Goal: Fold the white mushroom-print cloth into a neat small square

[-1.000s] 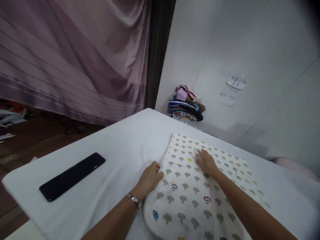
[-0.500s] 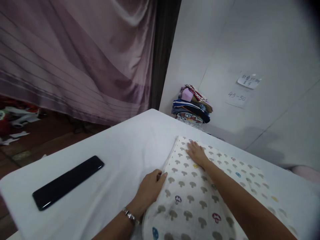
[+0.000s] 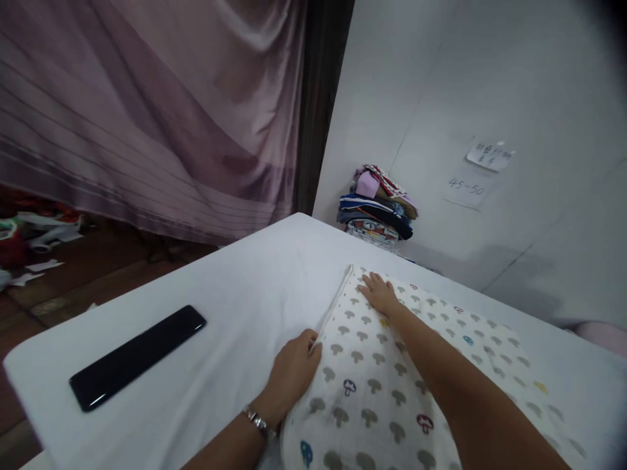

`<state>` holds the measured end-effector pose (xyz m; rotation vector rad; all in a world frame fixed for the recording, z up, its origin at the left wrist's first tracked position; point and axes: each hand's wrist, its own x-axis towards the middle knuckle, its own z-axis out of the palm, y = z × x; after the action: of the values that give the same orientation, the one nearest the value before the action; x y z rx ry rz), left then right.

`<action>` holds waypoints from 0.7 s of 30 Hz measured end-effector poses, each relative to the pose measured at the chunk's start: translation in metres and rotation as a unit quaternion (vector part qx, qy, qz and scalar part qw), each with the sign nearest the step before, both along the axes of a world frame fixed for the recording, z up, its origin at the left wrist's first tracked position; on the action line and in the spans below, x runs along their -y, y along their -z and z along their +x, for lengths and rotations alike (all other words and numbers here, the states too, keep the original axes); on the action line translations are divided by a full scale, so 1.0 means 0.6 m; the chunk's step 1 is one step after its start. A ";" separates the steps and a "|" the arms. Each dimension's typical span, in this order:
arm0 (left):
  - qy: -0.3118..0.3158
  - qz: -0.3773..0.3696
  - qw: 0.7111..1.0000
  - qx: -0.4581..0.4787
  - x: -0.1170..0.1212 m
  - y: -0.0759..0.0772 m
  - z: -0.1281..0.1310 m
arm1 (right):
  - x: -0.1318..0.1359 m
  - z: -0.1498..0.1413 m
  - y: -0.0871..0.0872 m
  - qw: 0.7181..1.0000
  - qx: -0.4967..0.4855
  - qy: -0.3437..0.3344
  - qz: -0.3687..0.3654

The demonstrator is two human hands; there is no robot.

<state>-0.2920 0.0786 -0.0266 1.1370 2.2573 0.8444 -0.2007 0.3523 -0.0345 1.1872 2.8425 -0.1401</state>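
A white muslin cloth (image 3: 372, 372) printed with grey, blue, red and yellow mushrooms lies folded on a white-covered table. At its left edge, my left hand (image 3: 294, 367) has its fingers curled and the thumb on top, pinching the edge; the fingertips are partly hidden. A bracelet circles that wrist. Near the cloth's far left corner, my right hand (image 3: 380, 294) rests palm down with fingers spread on the fabric, holding nothing. My right forearm crosses over the print and covers part of it.
On the table (image 3: 245, 287) to the left lies a long glossy black object (image 3: 138, 356). A stack of folded fabrics (image 3: 376, 205) stands beyond the far edge by the wall. A pink curtain (image 3: 196, 117) hangs at the back left; handwritten paper notes (image 3: 490, 155) are on the wall.
My right hand has slid slightly left towards the cloth's far corner. The gap between my left thumb and fingers has narrowed at the edge.
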 end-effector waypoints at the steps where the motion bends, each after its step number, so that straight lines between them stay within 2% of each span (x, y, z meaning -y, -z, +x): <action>1: 0.001 -0.002 1.000 -0.001 0.000 0.000 -0.001 | 0.000 0.010 -0.005 1.000 -0.005 0.005 0.012; 3: 0.001 -0.007 1.000 -0.002 -0.002 0.000 -0.004 | -0.006 0.045 -0.012 0.999 -0.024 0.012 0.043; 5: 0.001 -0.013 1.000 -0.003 -0.004 0.002 -0.006 | -0.018 0.101 -0.011 0.996 -0.036 0.034 0.068; 7: 0.002 -0.013 1.000 -0.003 -0.005 0.003 -0.008 | -0.037 0.171 -0.001 0.994 -0.028 0.079 0.068; 9: 0.003 -0.009 1.000 0.002 -0.006 0.004 -0.009 | -0.061 0.244 0.011 0.992 -0.009 0.116 0.037; 12: -0.002 -0.004 1.000 0.029 -0.006 0.000 -0.009 | -0.095 0.336 0.024 0.967 0.010 0.254 0.023; 14: -0.008 -0.002 0.999 0.043 -0.005 -0.004 -0.010 | -0.106 0.378 0.029 0.956 0.004 0.289 0.046; 16: -0.008 0.002 0.999 0.043 -0.005 -0.006 -0.010 | -0.107 0.410 0.033 0.958 -0.001 0.280 0.057; 19: -0.002 0.000 0.999 0.033 -0.005 -0.006 -0.012 | -0.098 0.461 0.041 0.954 -0.004 0.297 0.039; 21: 0.003 -0.002 0.999 0.034 -0.005 -0.003 -0.014 | -0.090 0.506 0.044 0.938 -0.007 0.345 0.023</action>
<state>-0.3005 0.0818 -0.0247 1.0955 2.1998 0.8617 0.1027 0.4063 -0.0612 2.1400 2.3075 -0.1064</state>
